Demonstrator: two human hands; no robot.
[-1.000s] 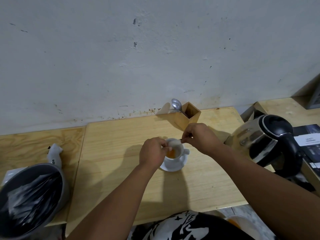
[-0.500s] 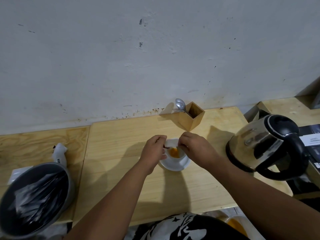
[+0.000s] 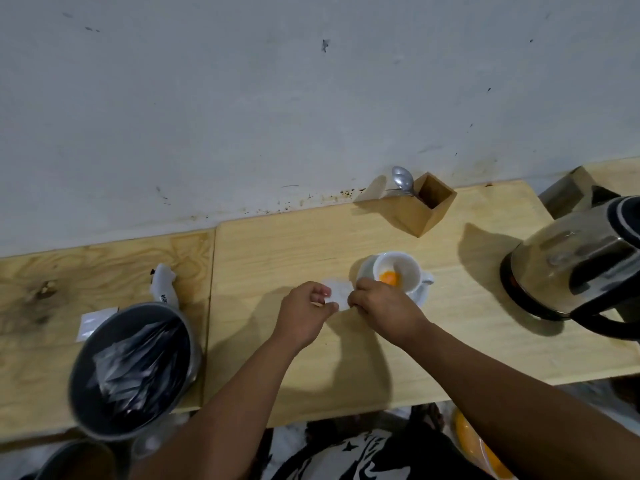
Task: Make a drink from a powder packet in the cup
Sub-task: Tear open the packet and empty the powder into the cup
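Now both hands, left and right, pinch the white packet stretched sideways beside the cup.

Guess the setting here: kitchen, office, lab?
Probably a makeshift home or small-office drinks corner, not a fitted kitchen: bare plywood counter against a scuffed wall, electric kettle, white cup holding orange powder, and a wooden holder with a spoon.

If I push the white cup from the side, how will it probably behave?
The white cup sits on a small saucer, so it may slide or rock there. Holding only orange powder, it is probably light. It looks ceramic, likely fragile.
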